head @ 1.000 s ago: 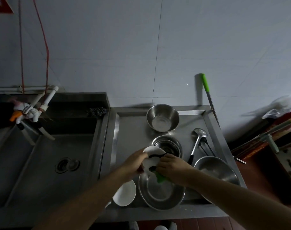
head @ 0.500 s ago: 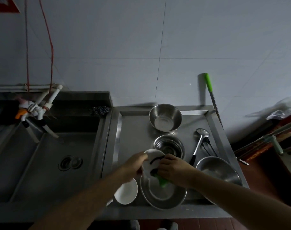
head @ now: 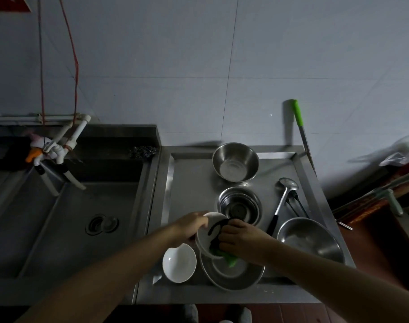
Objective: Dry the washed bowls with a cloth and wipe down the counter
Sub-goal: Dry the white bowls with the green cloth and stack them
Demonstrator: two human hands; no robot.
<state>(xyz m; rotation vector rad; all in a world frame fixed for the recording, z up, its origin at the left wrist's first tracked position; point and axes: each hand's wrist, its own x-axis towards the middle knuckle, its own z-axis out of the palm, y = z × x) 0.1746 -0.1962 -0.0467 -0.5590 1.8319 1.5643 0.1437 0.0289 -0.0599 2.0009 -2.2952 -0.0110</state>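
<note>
Fingers (head: 200,221) of left hand (head: 189,227) grip white bowl (head: 209,238) (tilted) — right hand (head: 239,238) fingers clutch green cloth (head: 229,257) inside it.

cloth (head: 224,251) mostly hidden under right hand (head: 242,237)

No readable text, labels or numbers anywhere.

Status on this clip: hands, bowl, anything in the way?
Left hand grips white bowl by rim. Right hand presses green cloth into it, above large steel bowl. Second white bowl alongside on counter. Nothing in the way.
</note>
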